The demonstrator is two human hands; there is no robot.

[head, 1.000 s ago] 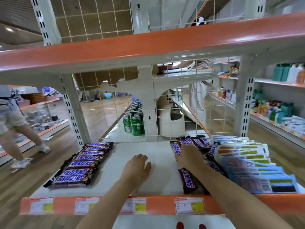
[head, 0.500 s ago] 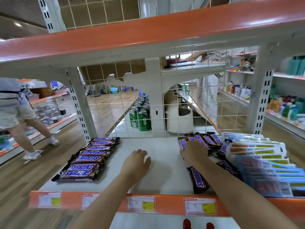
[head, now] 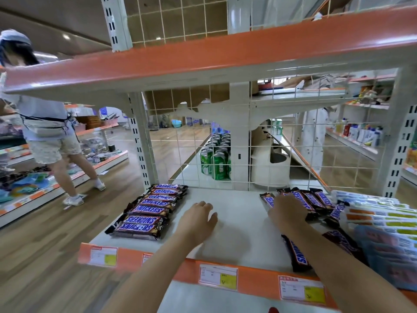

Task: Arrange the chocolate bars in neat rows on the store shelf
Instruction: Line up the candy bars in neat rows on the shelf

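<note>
White metal shelf [head: 239, 224] with an orange front lip carrying price tags [head: 218, 276]; a wire grid backs it. Left end: a tidy row of Snickers bars [head: 149, 211], lying crosswise and stacked front to back, edges touching. Left hand [head: 198, 220] lies palm-down on bare shelf near the middle, fingers relaxed and slightly spread, holding nothing, apart from the row. Right hand [head: 286, 213] rests over a loose cluster of bars [head: 309, 199] at the back right, these lying lengthwise and fanned unevenly; fingers bend down onto the bars, but whether they grip one or only press cannot be told from this angle. One stray bar [head: 297, 256] lies lengthwise near the front lip, just beside the right forearm; another [head: 343, 242] sits partly hidden on the forearm's other side. Flat blue and white packets [head: 383, 224] fill the shelf's right end, touching the scattered bars. Behind the grid, green cans [head: 216, 163] stand in rows. A person in pale shorts [head: 52, 141] stands in the aisle to the left.
</note>
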